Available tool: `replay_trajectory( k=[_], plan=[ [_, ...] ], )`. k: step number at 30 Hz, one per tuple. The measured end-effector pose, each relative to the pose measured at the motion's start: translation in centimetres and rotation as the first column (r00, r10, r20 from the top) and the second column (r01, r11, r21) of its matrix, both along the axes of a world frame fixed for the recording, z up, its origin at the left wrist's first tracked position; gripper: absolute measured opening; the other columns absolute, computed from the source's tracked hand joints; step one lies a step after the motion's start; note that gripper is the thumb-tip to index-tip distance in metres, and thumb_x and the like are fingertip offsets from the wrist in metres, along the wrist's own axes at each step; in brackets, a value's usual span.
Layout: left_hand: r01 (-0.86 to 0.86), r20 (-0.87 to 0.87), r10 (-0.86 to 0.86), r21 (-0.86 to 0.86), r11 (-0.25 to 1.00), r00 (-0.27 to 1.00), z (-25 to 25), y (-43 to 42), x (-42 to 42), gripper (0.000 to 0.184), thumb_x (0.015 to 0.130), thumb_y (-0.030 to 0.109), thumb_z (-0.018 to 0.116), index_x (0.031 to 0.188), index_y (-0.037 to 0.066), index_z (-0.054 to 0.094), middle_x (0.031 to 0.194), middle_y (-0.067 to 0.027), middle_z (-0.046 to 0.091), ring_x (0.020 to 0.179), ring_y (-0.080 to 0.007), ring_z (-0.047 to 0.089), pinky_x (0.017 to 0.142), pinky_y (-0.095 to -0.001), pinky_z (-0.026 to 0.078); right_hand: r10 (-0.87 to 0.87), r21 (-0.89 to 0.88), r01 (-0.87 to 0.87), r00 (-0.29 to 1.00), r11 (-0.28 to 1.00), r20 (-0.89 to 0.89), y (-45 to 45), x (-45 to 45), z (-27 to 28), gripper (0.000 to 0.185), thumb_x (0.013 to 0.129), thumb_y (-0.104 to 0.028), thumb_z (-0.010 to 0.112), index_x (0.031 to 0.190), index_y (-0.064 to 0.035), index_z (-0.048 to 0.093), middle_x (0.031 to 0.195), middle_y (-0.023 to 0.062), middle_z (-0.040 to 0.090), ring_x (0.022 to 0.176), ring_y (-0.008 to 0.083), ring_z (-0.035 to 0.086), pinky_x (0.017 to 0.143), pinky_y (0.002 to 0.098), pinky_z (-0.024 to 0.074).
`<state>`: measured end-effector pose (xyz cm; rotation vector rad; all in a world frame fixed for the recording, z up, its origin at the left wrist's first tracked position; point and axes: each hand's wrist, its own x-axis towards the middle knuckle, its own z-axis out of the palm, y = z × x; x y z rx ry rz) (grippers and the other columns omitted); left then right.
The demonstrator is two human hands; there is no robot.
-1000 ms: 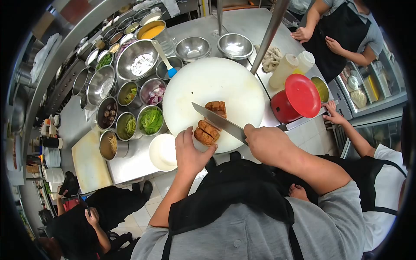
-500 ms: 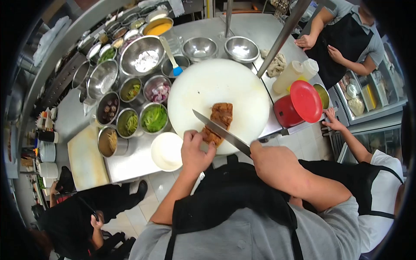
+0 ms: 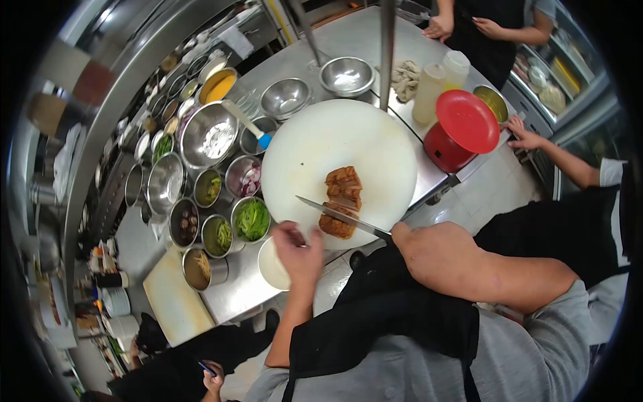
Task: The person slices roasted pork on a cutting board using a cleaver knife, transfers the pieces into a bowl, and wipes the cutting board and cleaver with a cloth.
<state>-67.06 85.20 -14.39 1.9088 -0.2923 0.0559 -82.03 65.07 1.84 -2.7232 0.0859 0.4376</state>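
My right hand (image 3: 439, 258) is wrapped round the handle of a long knife (image 3: 345, 218). The blade lies across a browned block of food (image 3: 343, 184), which shows several cut pieces on the round white cutting board (image 3: 301, 141). Left of the food, at the board's lower edge, my left hand (image 3: 298, 251) is raised with its fingers curled; whether anything is between them is too small to tell. Partly behind this hand is a white bowl (image 3: 271, 268).
Metal bowls and pots of cut vegetables (image 3: 252, 220) crowd the left side. A blue-tipped brush (image 3: 261, 137) rests by the board. At right are a red pot (image 3: 455, 134), squeeze bottles (image 3: 429, 94) and a co-worker's hand (image 3: 526, 134). Another cutting board (image 3: 175, 298) lies lower left.
My left hand has moved off the food to the left. The knife now lies across the block, where separate cut pieces show. The whole view has shifted and turned.
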Motion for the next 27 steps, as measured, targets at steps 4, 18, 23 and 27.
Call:
replay_trajectory(
  k=[4, 18, 23, 27],
  plan=[
    [-0.052, 0.363, 0.022, 0.072, 0.996, 0.931, 5.4, 1.0, 9.2, 0.025, 0.085, 0.01, 0.072, 0.098, 0.003, 0.052, 0.082, -0.0036, 0.051, 0.072, -0.0115, 0.049, 0.064, -0.0274, 0.045, 0.002, 0.056, -0.004, 0.999, 0.998, 0.041, -0.8, -0.8, -0.1, 0.017, 0.084, -0.004, 0.054, 0.098, 0.0065, 0.05, 0.069, 0.0193, 0.067, 0.068, 0.0359, 0.07, 0.057, 0.0467, 0.0536],
    [-0.377, 0.8, -0.392, 0.571, 0.73, 0.454, 22.3, -6.9, 40.9, 0.086, 0.077, 0.031, 0.076, 0.148, 0.0, 0.037, 0.129, -0.0296, 0.06, 0.117, -0.0443, 0.06, 0.101, -0.0473, 0.046, -0.056, 0.127, 0.045, 0.995, 0.991, 0.085, -2.0, -3.1, -1.5, 0.015, 0.085, -0.006, 0.053, 0.096, 0.0041, 0.051, 0.068, 0.0186, 0.067, 0.066, 0.0351, 0.07, 0.058, 0.0453, 0.0554],
    [-0.314, 0.651, -0.058, 0.44, 0.841, 0.757, 22.1, -6.9, 26.7, 0.064, 0.08, 0.034, 0.073, 0.13, -0.002, 0.054, 0.11, -0.0218, 0.068, 0.099, -0.0408, 0.067, 0.091, -0.0453, 0.051, -0.155, 0.05, 0.152, 0.987, 0.987, 0.045, -2.2, -2.6, -1.8, 0.013, 0.089, -0.007, 0.05, 0.098, 0.0025, 0.05, 0.07, 0.0191, 0.067, 0.066, 0.0384, 0.069, 0.057, 0.0483, 0.054],
    [-0.161, 0.621, 0.093, 0.054, 0.985, 0.778, 14.3, -3.1, 16.6, 0.039, 0.084, 0.02, 0.073, 0.113, -0.003, 0.059, 0.092, -0.0118, 0.067, 0.08, -0.0224, 0.065, 0.078, -0.0338, 0.053, -0.115, 0.007, 0.116, 0.984, 0.993, 0.137, -2.1, -2.0, -2.2, 0.019, 0.095, -0.016, 0.059, 0.091, -0.0019, 0.047, 0.063, 0.0167, 0.062, 0.059, 0.0396, 0.063, 0.052, 0.0502, 0.0483]
  ],
)
